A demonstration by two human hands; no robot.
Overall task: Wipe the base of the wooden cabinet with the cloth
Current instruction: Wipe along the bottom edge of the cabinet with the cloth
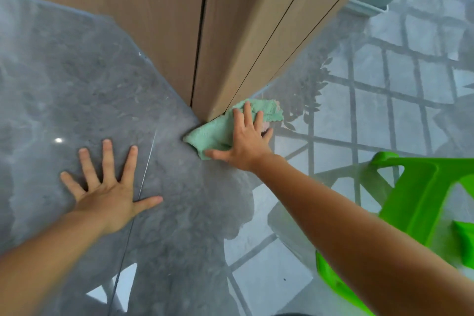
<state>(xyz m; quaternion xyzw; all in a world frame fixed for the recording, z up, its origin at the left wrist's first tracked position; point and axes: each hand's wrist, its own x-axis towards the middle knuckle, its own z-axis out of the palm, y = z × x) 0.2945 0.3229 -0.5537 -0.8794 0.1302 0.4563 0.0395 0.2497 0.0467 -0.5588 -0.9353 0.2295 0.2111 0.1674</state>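
Note:
The wooden cabinet (230,33) rises from the glossy grey floor, its bottom corner at the centre of the view. A mint-green cloth (218,131) lies crumpled on the floor against that corner. My right hand (246,141) presses flat on the cloth with fingers spread, pushing it against the cabinet's base on the right side. My left hand (107,187) rests palm-down on the bare floor to the left, fingers splayed, holding nothing.
The polished grey tile floor (77,84) mirrors a window grid and plants on the right. A bright green plastic stool (420,202) stands at the lower right, close to my right forearm. A tile seam runs under my left hand.

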